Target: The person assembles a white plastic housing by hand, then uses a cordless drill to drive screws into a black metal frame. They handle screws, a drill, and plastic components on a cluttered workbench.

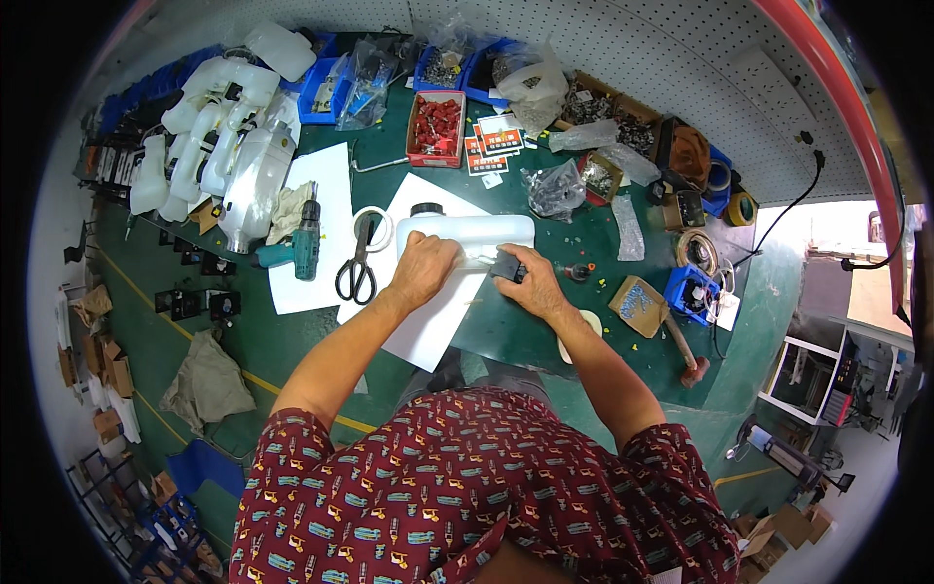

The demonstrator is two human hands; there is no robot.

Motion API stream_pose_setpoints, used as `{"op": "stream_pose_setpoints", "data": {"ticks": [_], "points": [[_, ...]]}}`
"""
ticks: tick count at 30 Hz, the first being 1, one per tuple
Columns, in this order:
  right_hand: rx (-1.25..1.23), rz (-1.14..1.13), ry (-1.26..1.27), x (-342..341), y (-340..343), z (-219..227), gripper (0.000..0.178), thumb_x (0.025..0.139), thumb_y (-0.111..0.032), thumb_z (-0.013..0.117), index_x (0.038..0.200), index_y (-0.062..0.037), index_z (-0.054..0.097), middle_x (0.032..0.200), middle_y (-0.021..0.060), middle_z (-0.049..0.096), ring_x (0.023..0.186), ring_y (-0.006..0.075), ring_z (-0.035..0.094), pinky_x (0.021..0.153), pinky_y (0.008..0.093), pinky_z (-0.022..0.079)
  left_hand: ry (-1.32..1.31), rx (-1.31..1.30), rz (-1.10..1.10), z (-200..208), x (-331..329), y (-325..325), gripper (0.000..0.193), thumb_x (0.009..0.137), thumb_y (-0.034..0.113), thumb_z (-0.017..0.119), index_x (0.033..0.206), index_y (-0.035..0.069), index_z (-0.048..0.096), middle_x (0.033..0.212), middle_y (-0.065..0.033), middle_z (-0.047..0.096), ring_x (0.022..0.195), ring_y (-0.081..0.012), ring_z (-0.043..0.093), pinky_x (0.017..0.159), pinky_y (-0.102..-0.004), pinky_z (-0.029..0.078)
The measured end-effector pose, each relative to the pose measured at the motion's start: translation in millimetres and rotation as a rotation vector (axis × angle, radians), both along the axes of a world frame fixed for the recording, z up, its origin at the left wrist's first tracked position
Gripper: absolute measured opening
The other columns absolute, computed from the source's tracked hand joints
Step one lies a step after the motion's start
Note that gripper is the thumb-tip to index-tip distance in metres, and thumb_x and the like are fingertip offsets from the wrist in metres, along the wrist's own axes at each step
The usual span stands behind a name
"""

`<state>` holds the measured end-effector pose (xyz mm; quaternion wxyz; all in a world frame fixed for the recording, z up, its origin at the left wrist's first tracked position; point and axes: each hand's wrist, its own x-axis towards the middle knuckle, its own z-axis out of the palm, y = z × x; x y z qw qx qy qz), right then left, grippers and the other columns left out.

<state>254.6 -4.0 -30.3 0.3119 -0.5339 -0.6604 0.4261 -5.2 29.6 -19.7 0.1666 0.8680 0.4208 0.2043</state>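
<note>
1. The left hand, at the centre of the frame, rests curled against the lower side of a white container. Its fingertips are hidden, so I cannot tell whether it grips anything.
2. The right hand, just right of centre, holds a small dark block between thumb and fingers, by the container's lower right part. The hand covers some of the block, and its exact kind is hard to make out.
3. The container lies in the centre of the frame: smooth, milky plastic with rounded corners and a ridged black cap at its upper left. Its lower edge is partly hidden behind the hands.
4. Flat white paper reaches under the container, partly covered by the left forearm.
5. Left of centre, black-handled scissors overlap a white ring-shaped roll; farther left lies a green-and-black drill.
6. At upper centre, a cardboard box holds glossy red parts, too small to tell singly.
7. At upper right, a crinkled clear bag blurs its contents.
8. At right, a wooden-handled hammer lies beside a square brown packet.
9. At upper left, moulded white containers overlap, hiding one another's outlines.
</note>
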Motion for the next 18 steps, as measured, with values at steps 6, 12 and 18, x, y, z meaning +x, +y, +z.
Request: {"op": "stream_pose_setpoints", "data": {"ticks": [6, 12, 18], "points": [[-0.039, -0.015, 0.039, -6.1, 1.1, -0.1, 0.061, 0.075, -0.019, 0.082, 0.131, -0.0017, 0.064, 0.123, 0.0233, 0.068, 0.114, 0.0376, 0.067, 0.1, 0.0414, 0.053, 0.039, -0.046, 0.008, -3.9, -0.9, 0.0, 0.004, 0.093, 0.008, 0.062, 0.096, 0.009, 0.06, 0.078, -0.0107, 0.064, 0.08, -0.0291, 0.062, 0.082, -0.0425, 0.037], [-0.053, -0.007, 0.068, -5.8, 3.1, -3.0, 0.06, 0.076, -0.019, 0.083, 0.131, -0.0018, 0.064, 0.121, 0.0228, 0.07, 0.11, 0.0358, 0.069, 0.098, 0.0393, 0.054, 0.043, -0.056, 0.011, -0.1, -0.7, 0.6, 0.005, 0.093, 0.006, 0.061, 0.097, 0.008, 0.062, 0.079, -0.0104, 0.064, 0.081, -0.0286, 0.062, 0.084, -0.0422, 0.037], [-0.189, 0.022, 0.172, -3.3, 7.3, -5.6, 0.061, 0.077, -0.021, 0.084, 0.132, -0.0011, 0.065, 0.121, 0.0178, 0.072, 0.108, 0.0247, 0.068, 0.097, 0.036, 0.053, 0.034, -0.101, -0.002, 1.5, -1.3, 2.2, 0.007, 0.093, 0.007, 0.063, 0.099, 0.01, 0.065, 0.079, -0.0101, 0.064, 0.081, -0.028, 0.062, 0.083, -0.0418, 0.036]]}}
